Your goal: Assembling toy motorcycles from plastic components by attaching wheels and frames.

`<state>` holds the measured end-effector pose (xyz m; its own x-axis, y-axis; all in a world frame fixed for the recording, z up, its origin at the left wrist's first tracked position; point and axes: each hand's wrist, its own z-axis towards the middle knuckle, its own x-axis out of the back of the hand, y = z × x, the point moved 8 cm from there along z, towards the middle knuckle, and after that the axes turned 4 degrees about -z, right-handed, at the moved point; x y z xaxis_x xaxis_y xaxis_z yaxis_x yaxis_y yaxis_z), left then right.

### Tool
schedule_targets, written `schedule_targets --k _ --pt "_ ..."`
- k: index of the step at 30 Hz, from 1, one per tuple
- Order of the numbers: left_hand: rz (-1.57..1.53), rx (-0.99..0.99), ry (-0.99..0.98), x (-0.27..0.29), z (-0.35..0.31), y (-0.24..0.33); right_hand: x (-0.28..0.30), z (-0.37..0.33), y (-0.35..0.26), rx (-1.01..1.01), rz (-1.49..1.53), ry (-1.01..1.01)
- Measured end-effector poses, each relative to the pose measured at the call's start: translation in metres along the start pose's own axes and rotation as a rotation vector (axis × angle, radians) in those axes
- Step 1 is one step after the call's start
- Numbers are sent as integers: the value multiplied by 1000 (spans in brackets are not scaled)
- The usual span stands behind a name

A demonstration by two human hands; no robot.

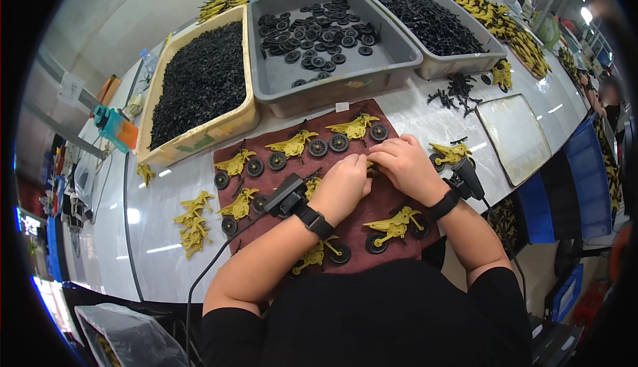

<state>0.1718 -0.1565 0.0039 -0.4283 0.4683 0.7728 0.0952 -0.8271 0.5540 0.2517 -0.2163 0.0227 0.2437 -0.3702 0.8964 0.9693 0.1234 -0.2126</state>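
Observation:
My left hand [340, 186] and my right hand [404, 166] meet over the maroon mat [345, 225], fingers closed around a small yellow toy motorcycle piece [372, 166]. Most of that piece is hidden by the fingers. Around them on the mat lie several yellow toy motorcycles with black wheels. One motorcycle [353, 126] lies just beyond my hands, another [393, 226] nearer to me. A third motorcycle [312, 255] is partly covered by my left forearm. Each wrist wears a black strap with a small dark device and a cable.
Behind the mat stand a cream bin [174, 149] of small black parts, a grey bin [332, 91] of black wheels and another grey bin [458, 65] of black parts. Yellow frames [194, 224] pile up at left, near a teal bottle [114, 128]. A shallow tray [513, 138] lies at right.

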Motion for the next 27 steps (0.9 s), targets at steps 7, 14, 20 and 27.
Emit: schedule_targets --k 7,14,20,27 --pt "115 -8 45 2 -3 -4 0 5 -7 55 -97 91" --pt "75 -72 14 2 1 -8 -4 5 -3 47 -82 56" --pt "-106 -22 97 36 1 8 14 -14 35 -434 932 360" --pt "-278 -8 187 63 -17 47 13 -36 1 -338 1385 299"
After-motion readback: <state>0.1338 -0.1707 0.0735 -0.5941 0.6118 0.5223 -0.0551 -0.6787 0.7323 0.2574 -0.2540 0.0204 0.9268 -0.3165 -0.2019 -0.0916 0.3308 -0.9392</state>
